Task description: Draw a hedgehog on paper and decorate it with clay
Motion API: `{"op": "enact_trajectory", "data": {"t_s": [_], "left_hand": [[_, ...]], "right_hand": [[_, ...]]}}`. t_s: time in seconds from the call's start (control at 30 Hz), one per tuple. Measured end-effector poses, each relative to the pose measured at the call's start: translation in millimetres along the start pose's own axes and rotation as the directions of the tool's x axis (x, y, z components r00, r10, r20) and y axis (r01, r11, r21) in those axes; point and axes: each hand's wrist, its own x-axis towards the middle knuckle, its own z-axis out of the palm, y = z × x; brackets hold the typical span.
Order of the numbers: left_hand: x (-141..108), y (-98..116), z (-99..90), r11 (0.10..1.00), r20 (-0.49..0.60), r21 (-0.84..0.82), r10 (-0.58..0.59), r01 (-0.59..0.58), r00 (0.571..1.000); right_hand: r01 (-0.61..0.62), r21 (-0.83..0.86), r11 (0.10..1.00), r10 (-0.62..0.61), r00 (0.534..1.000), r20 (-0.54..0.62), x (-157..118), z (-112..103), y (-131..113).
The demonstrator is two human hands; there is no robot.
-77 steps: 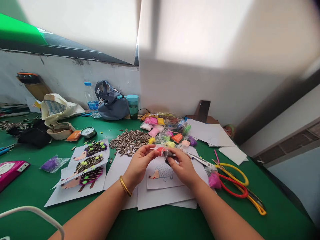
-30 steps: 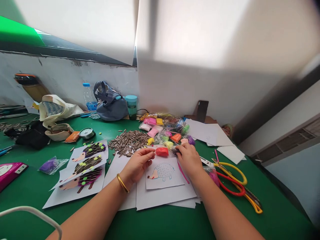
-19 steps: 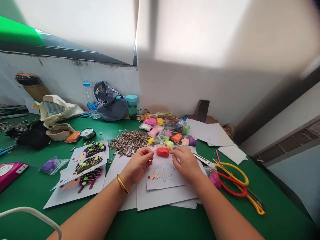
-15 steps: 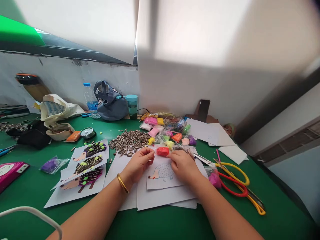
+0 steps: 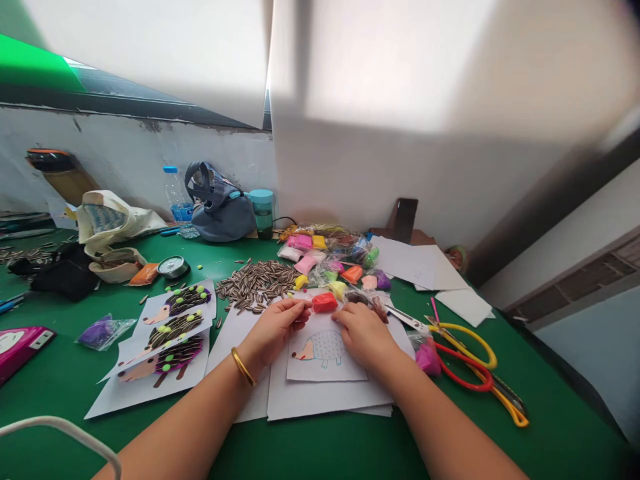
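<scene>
A hedgehog drawing [image 5: 327, 350] with a pinkish clay face and a small red mark lies on white sheets [image 5: 300, 400]. Over its left edge is my left hand [image 5: 281, 328], a gold bangle on the wrist, thumb and forefinger pinched together; what they hold, if anything, is too small to tell. My right hand [image 5: 361, 331] rests palm down at the drawing's right side, fingers bent, its fingertips close to a red clay packet [image 5: 325, 302]. Behind my left hand lies a heap of striped sunflower seeds [image 5: 260, 280].
Finished hedgehog pictures [image 5: 175, 337] lie at left, near a purple clay bag [image 5: 99, 332]. Scissors [image 5: 463, 347] with yellow and red handles lie at right. Clay packets [image 5: 300, 242], a blue bag [image 5: 223, 213], a teal-lidded cup [image 5: 263, 212] and a phone [image 5: 405, 219] are at the back.
The view has shifted slightly. The drawing has moved a little left relative to my right hand, whose fingers have drawn slightly away from it and from the red packet.
</scene>
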Motion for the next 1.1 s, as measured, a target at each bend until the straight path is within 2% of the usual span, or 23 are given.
{"op": "enact_trajectory", "data": {"t_s": [0.33, 0.43, 0.57, 0.67, 0.8, 0.9, 1.03, 1.1], "left_hand": [[-4.9, 5.1, 3.2, 0.995, 0.024, -0.097, -0.002, 0.005, 1.0], [-5.3, 7.8, 0.1, 0.999, 0.074, 0.002, 0.039, -0.039, 0.997], [-5.5, 14.2, -5.5, 0.962, 0.105, 0.258, 0.063, -0.088, 0.992], [-5.5, 17.8, -7.0, 0.848, 0.144, 0.508, 0.085, -0.147, 0.986], [-6.4, 17.2, -7.4, 0.613, 0.233, 0.755, 0.08, -0.232, 0.969], [-6.6, 12.9, -10.1, 0.481, 0.272, 0.836, 0.053, -0.263, 0.961], [-5.1, 6.9, -13.1, 0.324, 0.359, 0.872, 0.089, -0.368, 0.929], [-4.5, 5.5, -12.6, 0.271, 0.394, 0.875, 0.083, -0.401, 0.916]], "right_hand": [[-0.013, 0.002, 1.0, 0.013, 1.0, 0.005, 0.5, 0.3, 0.1], [-0.016, 0.009, 1.0, 0.016, 1.0, 0.009, 0.8, 0.5, 0.6], [-0.013, 0.019, 1.0, 0.013, 1.0, 0.004, 0.7, 1.3, 1.3], [-0.011, 0.019, 1.0, 0.012, 1.0, -0.006, 0.6, 2.0, 1.6], [-0.01, 0.011, 1.0, 0.01, 1.0, -0.01, 0.5, 2.2, 1.8], [-0.01, 0.005, 1.0, 0.01, 1.0, -0.016, 0.4, 2.6, 1.9], [-0.012, 0.0, 1.0, 0.012, 1.0, -0.02, 0.5, 4.1, 2.2], [-0.013, 0.001, 1.0, 0.013, 1.0, -0.022, 0.6, 4.6, 2.3]]}}
